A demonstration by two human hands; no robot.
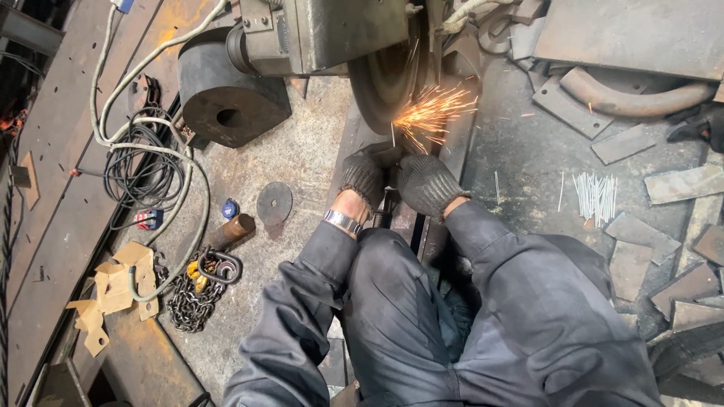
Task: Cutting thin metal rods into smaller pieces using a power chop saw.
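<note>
— Which way is that thin metal rod (393,136) pointing?

— Its long axis runs away from the person, far tip up against the rim of the grinding wheel (385,79), near end down between the gloves. Sparks (431,111) fly off to the right from the tip.

— What does it look like?

— A slim, pale, straight sliver, mostly hidden by the gloves; only a short length shows.

— And the hands?

— Both in dark knit gloves, side by side just below the wheel. The left hand (365,175) is curled closed; the right hand (427,183) is closed too, fingers bunched together. They seem to pinch the rod between them, though I cannot tell which one grips it.

— Anything else nearby?

— A bunch of similar thin rods (596,194) lies on the steel bench (528,158) toward its right edge, and a flat disc (274,202) on the left.
</note>
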